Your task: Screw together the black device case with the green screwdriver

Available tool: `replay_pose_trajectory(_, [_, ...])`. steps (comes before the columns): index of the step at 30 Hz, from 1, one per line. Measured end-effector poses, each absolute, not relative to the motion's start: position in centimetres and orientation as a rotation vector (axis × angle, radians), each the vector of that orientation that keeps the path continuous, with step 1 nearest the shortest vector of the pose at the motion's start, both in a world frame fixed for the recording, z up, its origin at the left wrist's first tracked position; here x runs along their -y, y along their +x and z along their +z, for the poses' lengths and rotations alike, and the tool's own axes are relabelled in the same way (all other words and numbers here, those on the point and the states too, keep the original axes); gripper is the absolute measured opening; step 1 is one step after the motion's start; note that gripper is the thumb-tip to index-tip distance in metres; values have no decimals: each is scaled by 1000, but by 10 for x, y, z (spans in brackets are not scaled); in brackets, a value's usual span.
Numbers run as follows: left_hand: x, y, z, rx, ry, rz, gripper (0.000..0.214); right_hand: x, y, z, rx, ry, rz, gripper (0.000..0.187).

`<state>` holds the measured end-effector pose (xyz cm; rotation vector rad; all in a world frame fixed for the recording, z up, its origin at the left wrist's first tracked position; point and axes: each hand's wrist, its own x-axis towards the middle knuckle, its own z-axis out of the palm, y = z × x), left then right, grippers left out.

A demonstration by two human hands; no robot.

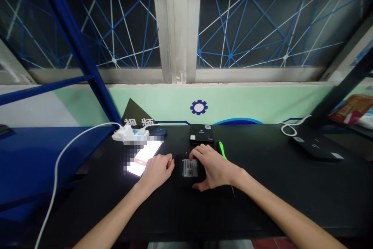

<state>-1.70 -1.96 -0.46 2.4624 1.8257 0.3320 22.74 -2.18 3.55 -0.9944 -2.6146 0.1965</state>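
A small black box-shaped device lies on the dark tabletop in front of me, a white printed label facing up. My right hand spans its right side, fingers over the far edge and thumb at the near edge, gripping it. Just left of the device, my left hand rests with its fingers curled in. A lit smartphone lies beside that hand, its screen partly blurred out. Behind my right hand is a screwdriver with a green and black handle, partly covered by the hand and wrist.
A second black device sits near the wall, and another lies far right. A white power strip with plugs and a cable, plus a dark mouse, stand at the back left. Blue metal posts rise on the left.
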Motion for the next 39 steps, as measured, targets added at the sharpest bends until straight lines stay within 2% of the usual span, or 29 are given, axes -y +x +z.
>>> replay_pose_trajectory(15, [18, -18, -5, -1814, 2451, 343, 27, 12, 236, 45, 2441, -1069, 233, 61])
replay_pose_trajectory(25, [21, -18, -4, -1807, 2452, 332, 29, -23, 257, 37, 2216, -1270, 91, 56])
replay_pose_trajectory(39, [22, -15, -5, -1834, 2460, 321, 24, -40, 225, 25, 2140, -1324, -147, 50])
